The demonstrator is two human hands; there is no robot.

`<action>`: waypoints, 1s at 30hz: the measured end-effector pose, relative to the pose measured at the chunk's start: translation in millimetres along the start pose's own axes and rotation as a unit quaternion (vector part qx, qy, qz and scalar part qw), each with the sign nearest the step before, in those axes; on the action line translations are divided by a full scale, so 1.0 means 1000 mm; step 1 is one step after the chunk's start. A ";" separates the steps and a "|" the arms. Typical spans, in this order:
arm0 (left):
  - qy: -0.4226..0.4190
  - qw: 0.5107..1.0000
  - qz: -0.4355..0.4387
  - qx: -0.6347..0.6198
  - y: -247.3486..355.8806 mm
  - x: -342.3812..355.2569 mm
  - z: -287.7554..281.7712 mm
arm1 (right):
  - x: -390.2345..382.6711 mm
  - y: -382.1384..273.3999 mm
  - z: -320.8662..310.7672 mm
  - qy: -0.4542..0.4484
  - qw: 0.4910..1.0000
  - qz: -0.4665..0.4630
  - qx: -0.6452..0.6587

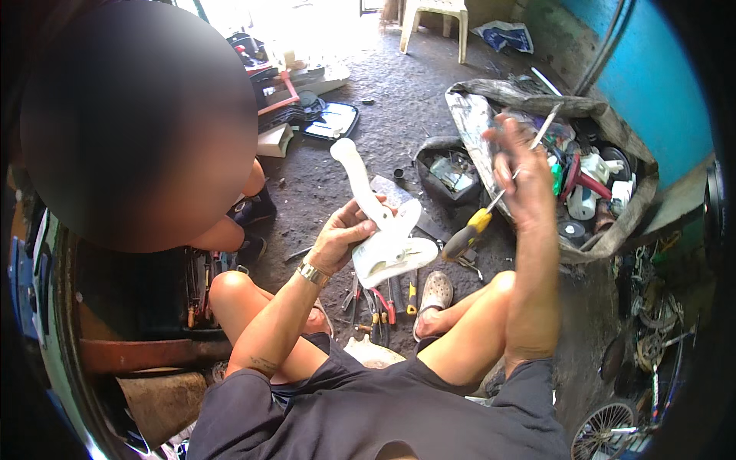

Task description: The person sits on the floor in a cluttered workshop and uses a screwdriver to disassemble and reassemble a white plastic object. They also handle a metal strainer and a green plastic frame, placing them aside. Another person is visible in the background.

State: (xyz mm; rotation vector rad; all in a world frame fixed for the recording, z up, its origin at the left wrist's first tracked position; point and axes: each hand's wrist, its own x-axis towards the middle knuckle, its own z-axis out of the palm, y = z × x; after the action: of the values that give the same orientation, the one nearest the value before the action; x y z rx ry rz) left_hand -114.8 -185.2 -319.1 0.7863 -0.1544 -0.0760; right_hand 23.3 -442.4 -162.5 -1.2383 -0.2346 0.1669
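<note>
My left hand (345, 236) is closed around a white plastic part (395, 249) with a long curved arm and a broad, hollow end. The curved arm points up and away from me. On the right, my raised right hand (523, 172) is partly blurred. A screwdriver with a yellow and dark handle (468, 234) runs from its fingers, handle down toward the white part, its thin shank at the fingers. The screwdriver and the white part look apart. Between my feet lie several hand tools, among them red-handled pliers (381, 300).
A large sack (648, 161) of mixed plastic scrap stands at the right, beside a smaller dark bag (437, 180). Another person (222, 234), partly covered by a blurred disc, is close on the left. A white plastic chair (433, 9) stands far back; a spoked wheel (606, 433) lies lower right.
</note>
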 end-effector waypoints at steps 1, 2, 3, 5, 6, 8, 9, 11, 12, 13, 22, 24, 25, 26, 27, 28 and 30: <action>0.012 0.999 0.007 -0.051 0.007 -0.006 -0.003 | 0.004 0.012 -0.006 0.014 0.996 -0.041 -0.078; 0.016 0.995 0.015 -0.100 0.019 -0.008 -0.007 | 0.006 0.035 -0.011 0.031 0.983 -0.089 -0.156; 0.023 0.992 0.052 -0.110 0.026 -0.013 -0.019 | -0.005 0.065 -0.021 -0.062 0.976 -0.004 -0.208; -0.008 0.988 0.062 -0.138 0.032 0.007 -0.010 | -0.061 0.164 -0.087 -0.080 0.959 0.140 -0.234; 0.019 0.989 0.051 -0.138 0.039 -0.001 -0.013 | -0.086 0.160 -0.067 -0.076 0.927 0.258 -0.262; 0.069 0.993 0.081 -0.060 0.050 -0.004 -0.016 | -0.093 0.149 -0.052 -0.140 0.925 0.267 -0.230; 0.116 0.984 0.138 0.015 0.052 -0.003 -0.011 | -0.092 0.148 -0.049 -0.144 0.927 0.207 -0.276; 0.186 0.847 0.217 0.448 0.063 -0.007 -0.012 | -0.086 0.134 -0.046 -0.130 0.922 0.138 -0.337; 0.204 0.707 0.239 0.633 0.068 -0.009 -0.014 | -0.086 0.131 -0.046 -0.120 0.924 0.110 -0.347; 0.179 0.602 0.226 0.744 0.077 -0.011 -0.013 | -0.090 0.128 -0.042 -0.120 0.926 0.088 -0.346; 0.345 0.749 -0.011 0.565 0.028 -0.019 -0.085 | -0.154 0.068 -0.004 -0.195 0.898 0.015 -0.393; 0.382 0.845 0.098 0.362 0.016 -0.012 -0.082 | -0.160 0.076 -0.008 -0.194 0.892 0.095 -0.397; 0.380 0.883 0.049 0.271 0.022 -0.017 -0.076 | -0.166 0.084 -0.011 -0.189 0.878 0.045 -0.437; 0.278 0.939 0.088 0.182 0.024 -0.015 -0.064 | -0.168 0.084 -0.013 -0.182 0.887 0.029 -0.423; 0.256 0.943 0.102 0.185 0.020 -0.010 -0.065 | -0.170 0.082 -0.014 -0.175 0.896 0.013 -0.408; 0.234 0.947 0.114 0.191 0.021 -0.008 -0.062 | -0.174 0.080 -0.012 -0.167 0.905 -0.003 -0.390; 0.178 0.963 0.118 0.167 0.024 -0.011 -0.056 | -0.176 0.070 -0.008 -0.184 0.890 -0.020 -0.416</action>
State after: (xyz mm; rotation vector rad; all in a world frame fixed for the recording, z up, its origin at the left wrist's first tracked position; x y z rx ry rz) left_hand -116.0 -127.7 -342.9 1.0988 0.0844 0.3255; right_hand -143.7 -471.8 -246.1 -2.0542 -0.7130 0.2815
